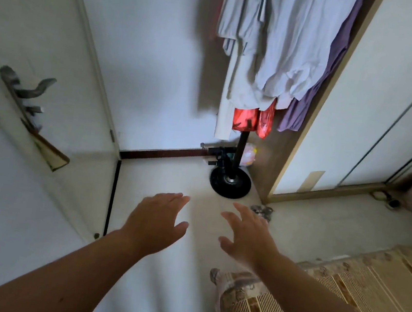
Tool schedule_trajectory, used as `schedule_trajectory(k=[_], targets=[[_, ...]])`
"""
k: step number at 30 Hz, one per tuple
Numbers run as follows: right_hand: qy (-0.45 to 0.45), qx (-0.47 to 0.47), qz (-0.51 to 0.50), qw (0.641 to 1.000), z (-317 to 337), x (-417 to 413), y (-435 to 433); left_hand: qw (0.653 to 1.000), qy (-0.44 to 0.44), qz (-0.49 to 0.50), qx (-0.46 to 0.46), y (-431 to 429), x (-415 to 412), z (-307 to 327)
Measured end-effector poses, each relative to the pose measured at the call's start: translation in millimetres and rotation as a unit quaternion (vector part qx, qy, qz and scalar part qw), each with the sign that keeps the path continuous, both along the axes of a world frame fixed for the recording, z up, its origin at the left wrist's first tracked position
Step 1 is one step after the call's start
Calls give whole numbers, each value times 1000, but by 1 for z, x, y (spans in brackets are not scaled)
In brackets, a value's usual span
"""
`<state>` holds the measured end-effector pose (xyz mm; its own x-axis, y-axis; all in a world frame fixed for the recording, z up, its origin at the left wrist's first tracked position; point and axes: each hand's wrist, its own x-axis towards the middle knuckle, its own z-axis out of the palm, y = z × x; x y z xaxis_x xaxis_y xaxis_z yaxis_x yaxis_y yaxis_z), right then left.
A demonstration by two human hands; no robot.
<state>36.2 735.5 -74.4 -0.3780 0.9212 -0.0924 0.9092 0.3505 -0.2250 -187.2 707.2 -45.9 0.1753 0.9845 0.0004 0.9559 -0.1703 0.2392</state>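
Black and round, the stand base (230,183) sits on the pale floor (160,285) in the corner, just past my hands. My left hand (157,223) and right hand (249,239) hang above the floor, fingers spread, holding nothing. Shirts (274,48) hang on the stand. On my left is a white door (10,148), and on my right a striped mat (337,296).

2 bare arms + hands, head cam view.

L hand (157,220) & R hand (247,239): both bare, 4 fingers + thumb showing on each; nails too blurred to make out. L forearm (60,272) & R forearm (324,303): uncovered from wrists to btm frame edge. Forearms slim at wrist, widening toward elbows. Small dark spot on L forearm nr btm edge. R hand's outline a bit soft w/ blur, L hand sharper.
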Motion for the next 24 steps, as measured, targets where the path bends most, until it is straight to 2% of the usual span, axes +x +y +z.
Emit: schedule_trajectory(k=[7,14,24], targets=[[20,27,-58,998,-2,20,120,997,4,-73,6,146,19,-10],[28,5,-126,992,-1,65,242,989,-12,-149,7,301,83,3],[32,23,-288,957,12,171,351,944,-17,-328,24,475,205,27]])
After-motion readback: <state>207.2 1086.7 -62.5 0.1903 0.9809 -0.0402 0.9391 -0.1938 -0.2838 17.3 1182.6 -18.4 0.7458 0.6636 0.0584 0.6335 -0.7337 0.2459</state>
